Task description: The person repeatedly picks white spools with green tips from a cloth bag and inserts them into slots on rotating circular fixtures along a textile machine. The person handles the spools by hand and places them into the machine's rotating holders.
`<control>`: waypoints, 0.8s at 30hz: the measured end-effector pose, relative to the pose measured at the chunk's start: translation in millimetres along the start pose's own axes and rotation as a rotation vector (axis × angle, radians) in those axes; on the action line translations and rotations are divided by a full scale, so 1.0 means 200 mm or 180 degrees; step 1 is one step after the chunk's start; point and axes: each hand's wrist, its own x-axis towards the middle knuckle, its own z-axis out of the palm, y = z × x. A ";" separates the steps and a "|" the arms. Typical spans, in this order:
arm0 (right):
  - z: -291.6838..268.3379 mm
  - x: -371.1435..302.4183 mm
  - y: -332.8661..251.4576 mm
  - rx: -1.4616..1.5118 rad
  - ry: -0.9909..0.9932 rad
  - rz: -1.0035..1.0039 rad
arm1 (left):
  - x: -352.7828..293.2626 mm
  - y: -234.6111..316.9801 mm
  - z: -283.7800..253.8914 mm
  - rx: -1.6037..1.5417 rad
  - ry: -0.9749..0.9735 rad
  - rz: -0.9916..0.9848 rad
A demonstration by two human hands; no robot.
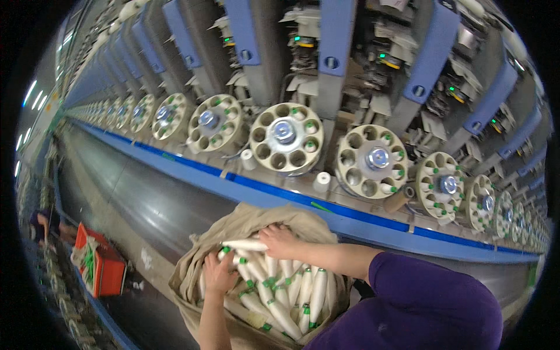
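Note:
A beige cloth sack [192,291] stands before me, filled with white yarn bobbins [286,315] that have green ends. Inside its far rim, my right hand [280,241] grips one end of a white yarn bobbin [248,244] lying crosswise over the heap. My left hand [220,273] is at the left side of the sack, its fingers curled round a bobbin with a green tip [226,249]. The hand hides most of that bobbin.
Beyond the sack runs a long winding machine with a blue edge rail [262,191]. Round bobbin magazines [286,137] line it, several pockets holding green-tipped bobbins. White cones [321,181] stand on its ledge. An orange crate [111,271] is at left, near another person [44,227].

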 end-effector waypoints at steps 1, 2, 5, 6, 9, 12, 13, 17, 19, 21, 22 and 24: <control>-0.02 -0.03 0.02 0.0351 0.0104 0.0118 | -0.01 -0.01 0.00 0.0044 -0.0101 0.0107; -0.06 -0.06 0.05 0.0748 -0.0374 0.0505 | -0.03 0.00 0.02 0.0148 -0.0044 0.0487; -0.18 -0.26 0.20 0.1856 -0.0655 0.0426 | -0.08 -0.02 0.06 0.0334 0.0279 0.1159; -0.21 -0.33 0.23 0.2626 -0.0733 0.0738 | -0.10 -0.02 0.08 0.0359 0.0359 0.1249; -0.33 -0.57 0.33 0.4662 -0.1022 0.1838 | -0.09 0.02 0.13 0.0534 0.0701 0.1209; -0.42 -0.70 0.35 0.5873 -0.0830 0.1710 | 0.00 0.07 0.17 0.0468 0.0553 0.0514; -0.44 -0.71 0.34 0.6034 -0.0947 0.1870 | 0.02 0.09 0.18 0.0572 0.0652 0.0513; -0.50 -0.69 0.29 0.6457 -0.1047 0.1620 | -0.01 0.09 0.22 0.0732 0.0624 0.0751; -0.51 -0.69 0.26 0.6450 -0.0866 0.1885 | -0.04 0.06 0.23 0.0784 0.0606 0.0913; -0.51 -0.69 0.22 0.6501 -0.0841 0.1803 | -0.05 0.03 0.23 0.0851 0.0686 0.1089; -0.51 -0.70 0.21 0.6545 -0.0902 0.1707 | -0.03 0.02 0.23 0.0919 0.0571 0.1008; -0.50 -0.71 0.17 0.7001 -0.1080 0.1429 | 0.01 0.05 0.24 0.1040 0.0432 0.0918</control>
